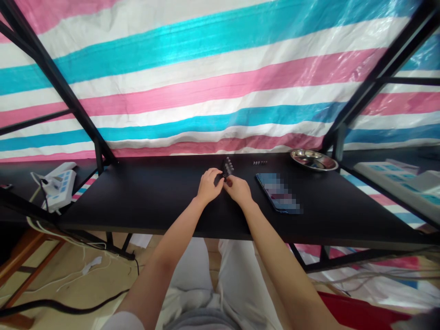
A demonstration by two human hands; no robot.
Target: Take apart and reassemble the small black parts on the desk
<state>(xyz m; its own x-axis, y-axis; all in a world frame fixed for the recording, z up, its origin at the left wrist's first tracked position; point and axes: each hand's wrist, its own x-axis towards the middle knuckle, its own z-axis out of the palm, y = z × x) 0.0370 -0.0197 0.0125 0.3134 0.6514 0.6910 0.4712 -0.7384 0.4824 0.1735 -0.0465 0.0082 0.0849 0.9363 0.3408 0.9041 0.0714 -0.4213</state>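
Observation:
At the middle of the black table (pixel 154 201) sits a small black holder (pixel 224 168) with several shiny metal pieces (pixel 229 164) lined up along its right side; they look like bits or pegs, too small to name surely. My left hand (pixel 208 185) is closed on the holder's left and near side, thumb and fingers bent against it. My right hand (pixel 239 188) pinches at the holder's near end, its fingertips close to my left thumb. What lies between the right fingertips is hidden. A short row of small metal pieces (pixel 260 162) lies to the right behind my hands.
A phone (pixel 277 192) with a partly blurred screen lies right of my right hand. A round metal plate (pixel 314 160) stands at the back right corner. Power strips (pixel 62 188) rest on the left neighbouring table. Black frame posts and a striped sheet (pixel 206 96) bound the table.

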